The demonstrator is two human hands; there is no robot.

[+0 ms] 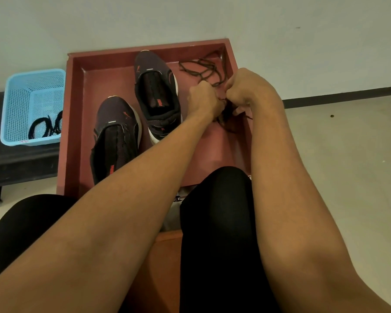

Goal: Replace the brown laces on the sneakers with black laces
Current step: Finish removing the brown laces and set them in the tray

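From over the seated person's knees, both hands are clenched close together over the right side of a red-brown tray [71, 109]; the left hand [204, 99] and right hand [246, 89] each pinch a tangled bunch of the brown laces [201, 68], whose loose strands trail off into the tray's far right corner. Two dark sneakers [116, 136] lie side by side in the tray, left of the hands. The black laces [45, 127] lie coiled in a blue basket [16, 109] on a dark tabletop [20, 159], just left of the tray.

The head view looks steeply down past a knee [221, 199], close onto the sneakers [156, 91] in the red tray [64, 132].
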